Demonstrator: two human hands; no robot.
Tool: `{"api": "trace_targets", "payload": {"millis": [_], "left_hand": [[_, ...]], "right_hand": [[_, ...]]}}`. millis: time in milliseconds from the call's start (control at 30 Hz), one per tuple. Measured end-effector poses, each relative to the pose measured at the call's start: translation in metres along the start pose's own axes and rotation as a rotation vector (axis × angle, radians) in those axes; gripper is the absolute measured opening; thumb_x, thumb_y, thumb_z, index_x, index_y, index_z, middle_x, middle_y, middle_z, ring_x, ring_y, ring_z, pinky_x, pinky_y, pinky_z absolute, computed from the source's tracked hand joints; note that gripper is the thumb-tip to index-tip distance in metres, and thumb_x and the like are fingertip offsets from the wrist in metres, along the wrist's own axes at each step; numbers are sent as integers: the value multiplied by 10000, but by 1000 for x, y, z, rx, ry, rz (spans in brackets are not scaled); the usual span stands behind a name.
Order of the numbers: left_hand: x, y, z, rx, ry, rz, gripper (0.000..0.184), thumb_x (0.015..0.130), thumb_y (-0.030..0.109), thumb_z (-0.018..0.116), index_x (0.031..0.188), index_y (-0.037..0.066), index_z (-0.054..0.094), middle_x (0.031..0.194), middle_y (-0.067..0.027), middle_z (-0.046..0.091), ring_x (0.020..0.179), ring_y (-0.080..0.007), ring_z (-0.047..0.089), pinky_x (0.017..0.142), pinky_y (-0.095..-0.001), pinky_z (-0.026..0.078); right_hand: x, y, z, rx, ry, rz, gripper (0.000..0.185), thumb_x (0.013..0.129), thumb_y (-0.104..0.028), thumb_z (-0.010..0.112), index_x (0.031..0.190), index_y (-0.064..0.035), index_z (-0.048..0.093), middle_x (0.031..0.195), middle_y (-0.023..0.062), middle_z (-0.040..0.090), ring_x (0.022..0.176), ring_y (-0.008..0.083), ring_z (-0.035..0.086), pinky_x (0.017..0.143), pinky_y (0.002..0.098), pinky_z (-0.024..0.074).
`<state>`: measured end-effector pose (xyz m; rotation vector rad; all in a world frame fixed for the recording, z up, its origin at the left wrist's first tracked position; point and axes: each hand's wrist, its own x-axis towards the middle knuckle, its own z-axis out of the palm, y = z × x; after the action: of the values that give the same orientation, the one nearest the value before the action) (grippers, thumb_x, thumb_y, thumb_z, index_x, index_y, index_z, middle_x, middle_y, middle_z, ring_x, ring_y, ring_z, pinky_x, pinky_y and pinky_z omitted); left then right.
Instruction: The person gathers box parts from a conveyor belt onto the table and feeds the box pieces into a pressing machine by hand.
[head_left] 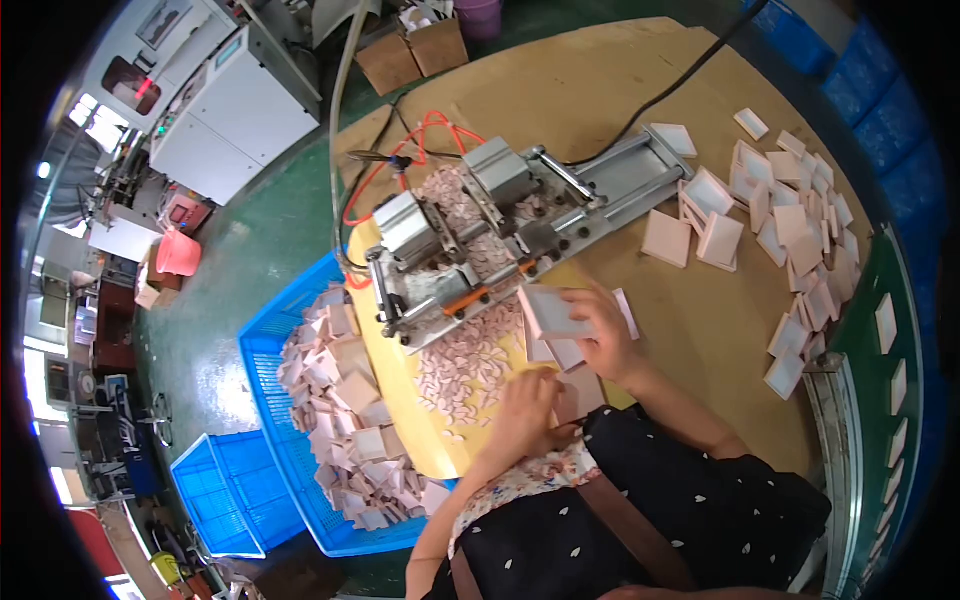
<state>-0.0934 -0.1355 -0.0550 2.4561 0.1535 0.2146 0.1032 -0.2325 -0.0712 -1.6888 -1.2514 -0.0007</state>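
Observation:
My right hand (606, 332) grips a shallow pale-pink square box (550, 313) by its side, tilted so its whitish inside shows, just in front of the metal clamping machine (470, 225). Close to my body, my left hand (527, 408) has its fingers curled inward beside another pink box piece (578, 393). What those fingers hold, if anything, is hidden. Between the hands and the machine lie a few more box pieces (566, 352), partly covered by my right hand. Small pink offcuts (465, 375) are heaped below the machine.
Many pink boxes (795, 225) are piled at the table's right. A blue crate (262, 365) of pieces stands left of the table (690, 330), beside another blue crate (235, 495). Orange air hoses (430, 122) and a black cable (690, 75) run to the machine. A green conveyor (885, 370) carries pieces at right.

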Motion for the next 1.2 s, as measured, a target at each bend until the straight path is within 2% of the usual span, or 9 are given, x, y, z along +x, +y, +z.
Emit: {"api": "trace_targets", "payload": {"millis": [100, 200, 233, 367, 500, 667, 900, 1100, 1200], "left_hand": [[3, 5, 4, 116, -38, 22, 691, 599, 282, 860, 1168, 48, 546, 1253, -150, 548, 1167, -342, 535, 982, -435, 424], [2, 3, -20, 60, -47, 47, 663, 635, 263, 870, 1175, 51, 549, 1219, -145, 552, 1158, -343, 537, 981, -437, 426], [4, -1, -34, -16, -87, 46, 656, 645, 256, 876, 1177, 52, 552, 1207, -146, 555, 1156, -349, 537, 980, -442, 428], [31, -11, -109, -58, 139, 101, 567, 699, 254, 874, 1144, 58, 584, 1178, -164, 572, 1099, -376, 551, 950, -462, 452], [82, -25, -134, 269, 395, 42, 514, 734, 258, 849, 1174, 109, 627, 1240, -156, 580, 1186, -380, 538, 1032, -498, 413], [98, -59, -117, 319, 385, 32, 479, 777, 314, 825, 1189, 115, 685, 1383, -178, 608, 1397, -369, 465, 1191, -549, 288], [103, -52, -114, 304, 355, -19, 491, 776, 299, 826, 1173, 79, 639, 1438, -210, 554, 1441, -361, 411, 1210, -561, 235], [104, -40, -121, 179, 508, 25, 737, 702, 240, 865, 1333, 90, 516, 1350, -179, 532, 1295, -393, 479, 1175, -593, 237], [58, -55, -133, 376, 665, -421, 948, 708, 283, 892, 1486, 39, 408, 1469, -264, 416, 1415, -429, 344, 1179, -584, 190]], "right_hand": [[9, -21, -12, 153, 124, 70, 249, 829, 15, 670, 1055, -37, 579, 1227, 174, 648, 1128, 367, 627, 941, 394, 498], [17, -40, -37, 96, 188, 137, 251, 879, -27, 683, 1114, -18, 596, 1100, 161, 652, 1059, 346, 632, 915, 376, 500], [13, -35, -41, 32, 209, 128, 215, 941, -48, 658, 1142, 4, 600, 1055, 127, 627, 949, 251, 646, 843, 320, 515], [-14, -17, -47, 572, 282, 522, 239, 997, -49, 611, 1218, 15, 549, 1047, 64, 631, 746, 86, 605, 649, 215, 493], [7, -31, -47, 659, 391, 568, 289, 1013, -78, 589, 1276, 6, 502, 926, 73, 656, 688, 100, 611, 602, 236, 503], [19, -30, -51, 661, 355, 567, 274, 1048, -143, 525, 1280, 2, 504, 912, 99, 675, 676, 130, 628, 595, 256, 520], [47, -41, -39, 924, 406, 609, 342, 1055, -122, 526, 1378, -25, 466, 1007, 118, 684, 798, 159, 672, 718, 307, 586], [77, -40, -3, 1082, 240, 525, 264, 1052, -188, 572, 1272, -47, 608, 1015, 84, 692, 853, 172, 710, 766, 306, 607], [80, -36, 17, 1052, 14, 686, 288, 1045, -191, 587, 1282, -28, 600, 1017, 95, 695, 845, 185, 725, 733, 282, 617]]}}
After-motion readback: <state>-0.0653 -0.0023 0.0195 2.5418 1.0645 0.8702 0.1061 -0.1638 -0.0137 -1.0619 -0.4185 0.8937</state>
